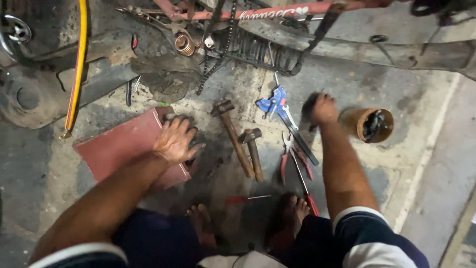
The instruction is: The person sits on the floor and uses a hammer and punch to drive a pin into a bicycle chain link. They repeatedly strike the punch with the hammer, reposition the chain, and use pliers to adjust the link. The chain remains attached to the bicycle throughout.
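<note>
My left grip rests on the flat board on the floor; two hammers lie right of it, pliers further right, my right grip beyond them, cup at far right, bike frame behind all.

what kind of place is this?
Likely a bicycle repair workshop, worked on at floor level: two hammers, red-handled pliers and a screwdriver lie on a stained concrete floor, below a red bicycle frame with a chain.

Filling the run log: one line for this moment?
left hand: on red board | right hand: fisted near brown cup | hammers: on floor
</note>
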The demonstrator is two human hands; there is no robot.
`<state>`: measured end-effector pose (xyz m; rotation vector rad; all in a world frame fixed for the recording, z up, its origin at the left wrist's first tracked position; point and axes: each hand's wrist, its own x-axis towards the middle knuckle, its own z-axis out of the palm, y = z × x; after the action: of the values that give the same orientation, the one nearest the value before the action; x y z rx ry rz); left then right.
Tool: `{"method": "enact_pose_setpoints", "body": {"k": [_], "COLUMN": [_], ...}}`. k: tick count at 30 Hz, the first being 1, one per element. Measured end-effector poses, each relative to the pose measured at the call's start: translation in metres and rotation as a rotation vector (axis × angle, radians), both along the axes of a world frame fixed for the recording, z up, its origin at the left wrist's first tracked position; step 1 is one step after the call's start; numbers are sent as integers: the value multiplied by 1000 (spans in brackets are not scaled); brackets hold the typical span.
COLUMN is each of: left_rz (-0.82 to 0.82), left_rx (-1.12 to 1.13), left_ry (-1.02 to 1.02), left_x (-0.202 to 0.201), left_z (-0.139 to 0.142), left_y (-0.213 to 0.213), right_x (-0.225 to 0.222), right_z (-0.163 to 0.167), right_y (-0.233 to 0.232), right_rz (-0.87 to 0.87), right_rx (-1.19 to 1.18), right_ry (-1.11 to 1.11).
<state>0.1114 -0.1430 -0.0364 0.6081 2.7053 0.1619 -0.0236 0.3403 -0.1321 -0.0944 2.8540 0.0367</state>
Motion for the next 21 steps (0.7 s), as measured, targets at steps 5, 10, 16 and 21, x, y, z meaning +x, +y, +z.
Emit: {"method": "enact_pose_setpoints", "body": {"k": [5,10,16,21], "left_rz": [-132,67,390,85], "left_rx": [28,559,1024,1194], "left_ry": [-36,-172,-279,-124], "left_x": [-20,-57,-45,-25], "left_z": [-7,21,118,146], "left_y": [11,108,189,185], "right_x": [58,80,98,141], "right_z": [39,125,259,317], "right_y": [-14,-60,-92,-105], "right_rz": [-203,-571,-457,-427], "right_rx": [-280,-1063,-1249,-1231], "right_ry": [25,-101,-61,38]}}
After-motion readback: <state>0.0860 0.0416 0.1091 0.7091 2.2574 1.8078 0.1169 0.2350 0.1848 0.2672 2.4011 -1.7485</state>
